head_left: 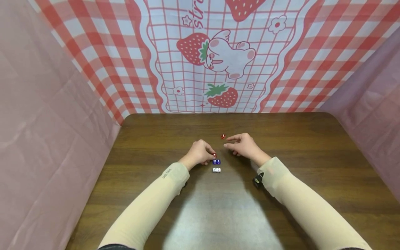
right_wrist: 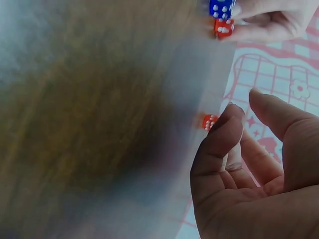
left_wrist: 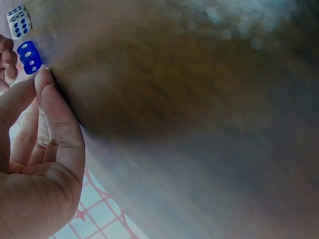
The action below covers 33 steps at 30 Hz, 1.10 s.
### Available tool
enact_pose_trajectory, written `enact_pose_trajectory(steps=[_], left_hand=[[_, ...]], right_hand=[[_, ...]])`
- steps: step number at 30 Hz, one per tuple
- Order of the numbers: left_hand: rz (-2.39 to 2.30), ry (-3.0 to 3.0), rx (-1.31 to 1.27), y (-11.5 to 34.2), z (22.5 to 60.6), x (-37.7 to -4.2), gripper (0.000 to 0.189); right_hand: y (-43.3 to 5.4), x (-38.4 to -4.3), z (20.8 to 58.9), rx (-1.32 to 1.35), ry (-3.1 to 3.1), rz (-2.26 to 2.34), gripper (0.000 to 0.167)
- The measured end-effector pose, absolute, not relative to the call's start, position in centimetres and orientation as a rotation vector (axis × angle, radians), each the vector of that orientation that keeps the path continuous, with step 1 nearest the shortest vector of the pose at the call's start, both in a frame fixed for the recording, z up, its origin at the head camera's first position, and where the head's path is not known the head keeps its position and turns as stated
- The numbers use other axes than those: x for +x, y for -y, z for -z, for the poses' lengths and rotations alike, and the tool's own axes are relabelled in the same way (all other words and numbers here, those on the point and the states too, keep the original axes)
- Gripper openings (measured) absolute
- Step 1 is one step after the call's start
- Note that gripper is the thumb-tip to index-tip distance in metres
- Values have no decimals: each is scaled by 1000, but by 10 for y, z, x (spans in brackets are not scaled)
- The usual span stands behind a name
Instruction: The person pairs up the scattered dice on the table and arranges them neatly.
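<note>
My left hand (head_left: 200, 151) pinches a red die (head_left: 214, 155) between thumb and fingertips, at the table surface. That die touches or nearly touches the blue dice (head_left: 216, 161), which sit side by side just in front of it. Nearer to me are white dice (head_left: 216, 170), also side by side. In the left wrist view the fingers hide the red die, while the blue dice (left_wrist: 29, 57) show beyond the fingertips. My right hand (head_left: 245, 145) hovers with thumb and fingers apart and nothing between them. Just beyond its fingertips lies another red die (head_left: 223, 136), alone on the table.
The dice are on a brown wooden table (head_left: 150, 146). A strawberry-print cloth (head_left: 218, 69) hangs behind its far edge, and pink cloths (head_left: 47, 121) hang at both sides. A dark wrist device (head_left: 258, 180) shows under the right cuff.
</note>
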State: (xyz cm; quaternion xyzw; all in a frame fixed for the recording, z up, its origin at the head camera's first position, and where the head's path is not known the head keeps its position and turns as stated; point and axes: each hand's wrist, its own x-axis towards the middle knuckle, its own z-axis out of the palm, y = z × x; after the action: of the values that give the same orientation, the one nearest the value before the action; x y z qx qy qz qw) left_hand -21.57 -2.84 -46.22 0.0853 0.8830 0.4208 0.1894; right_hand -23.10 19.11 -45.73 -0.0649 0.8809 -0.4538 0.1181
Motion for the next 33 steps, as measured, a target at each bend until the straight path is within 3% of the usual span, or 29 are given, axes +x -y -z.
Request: enact_pose_trajectory(steps=[21,33], left_hand=[[-1168,-2479,243,29,464,-217,4],[-1181,-2479,262,30,466,-220,5]], right_hand=[[-179,-265,470,-32,-2640,1318,40],[-167,-267,468,16,-2747,1246,26]])
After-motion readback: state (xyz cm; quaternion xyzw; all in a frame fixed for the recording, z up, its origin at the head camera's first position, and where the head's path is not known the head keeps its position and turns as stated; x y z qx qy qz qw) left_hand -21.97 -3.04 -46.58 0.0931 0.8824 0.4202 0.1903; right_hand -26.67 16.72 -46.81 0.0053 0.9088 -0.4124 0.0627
